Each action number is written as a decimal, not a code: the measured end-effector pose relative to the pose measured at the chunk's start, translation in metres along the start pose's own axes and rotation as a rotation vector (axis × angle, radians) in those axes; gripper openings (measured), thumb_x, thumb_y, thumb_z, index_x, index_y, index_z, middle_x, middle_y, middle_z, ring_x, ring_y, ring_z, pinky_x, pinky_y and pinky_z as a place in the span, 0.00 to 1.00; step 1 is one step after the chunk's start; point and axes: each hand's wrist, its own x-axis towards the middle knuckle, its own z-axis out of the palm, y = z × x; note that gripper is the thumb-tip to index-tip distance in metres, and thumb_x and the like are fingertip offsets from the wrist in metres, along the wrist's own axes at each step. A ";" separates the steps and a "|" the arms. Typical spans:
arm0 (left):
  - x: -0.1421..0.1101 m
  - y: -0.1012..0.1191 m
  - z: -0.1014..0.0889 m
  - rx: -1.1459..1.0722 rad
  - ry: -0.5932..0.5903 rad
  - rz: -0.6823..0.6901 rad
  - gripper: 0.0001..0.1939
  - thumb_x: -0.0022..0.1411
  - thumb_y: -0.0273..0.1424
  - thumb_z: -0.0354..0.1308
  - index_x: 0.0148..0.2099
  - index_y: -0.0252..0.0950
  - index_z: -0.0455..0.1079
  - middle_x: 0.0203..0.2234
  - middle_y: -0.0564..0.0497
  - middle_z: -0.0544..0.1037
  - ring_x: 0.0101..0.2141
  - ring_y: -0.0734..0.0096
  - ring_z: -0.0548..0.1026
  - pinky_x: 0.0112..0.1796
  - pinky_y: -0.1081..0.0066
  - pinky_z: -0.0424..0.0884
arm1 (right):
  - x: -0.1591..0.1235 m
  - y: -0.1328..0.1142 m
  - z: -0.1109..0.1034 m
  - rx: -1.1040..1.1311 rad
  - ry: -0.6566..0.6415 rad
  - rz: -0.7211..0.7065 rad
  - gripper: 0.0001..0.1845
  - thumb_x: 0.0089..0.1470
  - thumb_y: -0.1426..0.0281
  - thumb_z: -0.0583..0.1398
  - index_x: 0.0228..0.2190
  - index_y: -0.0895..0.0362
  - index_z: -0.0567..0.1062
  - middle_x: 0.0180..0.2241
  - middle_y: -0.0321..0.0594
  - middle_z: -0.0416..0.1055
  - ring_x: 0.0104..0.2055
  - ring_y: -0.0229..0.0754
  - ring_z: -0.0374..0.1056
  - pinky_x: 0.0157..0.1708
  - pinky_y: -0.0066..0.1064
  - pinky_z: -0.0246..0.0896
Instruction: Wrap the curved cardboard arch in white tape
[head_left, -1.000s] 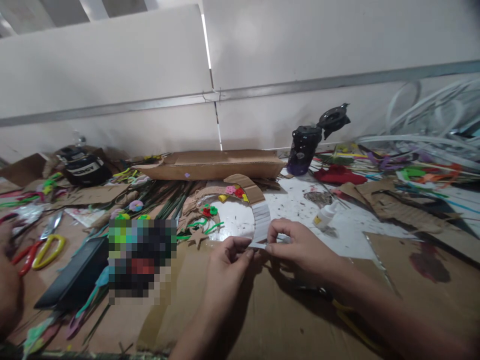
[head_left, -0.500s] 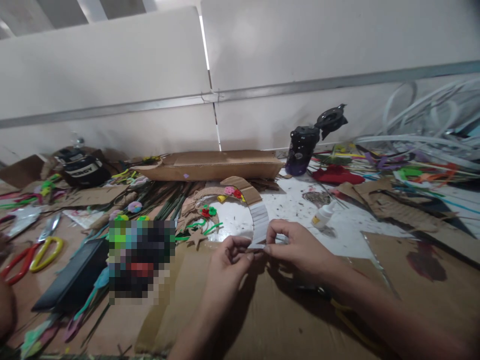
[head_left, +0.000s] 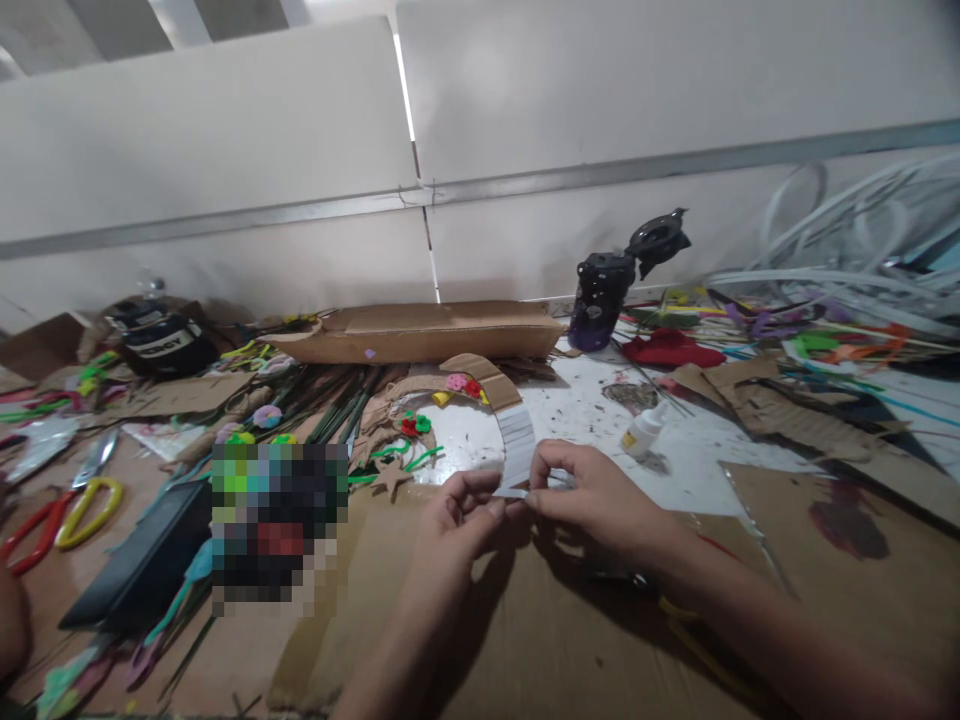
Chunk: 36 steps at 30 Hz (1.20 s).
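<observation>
A cardboard wreath point(head_left: 478, 368) curves in front of me, with small pink, red and yellow flowers on its top. White paper strip point(head_left: 517, 440) wraps its right side in overlapping turns. At the near end of that wrapping, my left hand point(head_left: 466, 522) is closed, thumb and fingers pinching the wreath. Opposite it, my right hand point(head_left: 583, 492) pinches the paper strip at the wreath's edge; the exact contact is partly hidden by the fingers. A cardboard star point(head_left: 391, 480) and red and green flowers point(head_left: 415, 425) are on the wreath's left side.
A small white glue bottle point(head_left: 643, 432) stands right of the wreath. Behind are a long cardboard box point(head_left: 435, 335) and a dark bottle point(head_left: 598, 305) with its lid up. Scissors with red and yellow handles point(head_left: 90, 512) and a black case point(head_left: 139, 555) lie left. Another person's hand point(head_left: 11, 610) shows at the left edge.
The view has shifted very slightly. Both hands stay at the near end of the wrapping, with only small finger movements.
</observation>
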 end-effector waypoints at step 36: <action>0.006 0.000 -0.003 0.140 -0.006 0.152 0.09 0.52 0.27 0.70 0.38 0.34 0.79 0.33 0.45 0.83 0.34 0.65 0.78 0.37 0.69 0.71 | -0.005 -0.012 -0.016 -0.356 -0.086 -0.236 0.06 0.50 0.71 0.61 0.23 0.54 0.69 0.33 0.39 0.71 0.41 0.48 0.66 0.42 0.36 0.58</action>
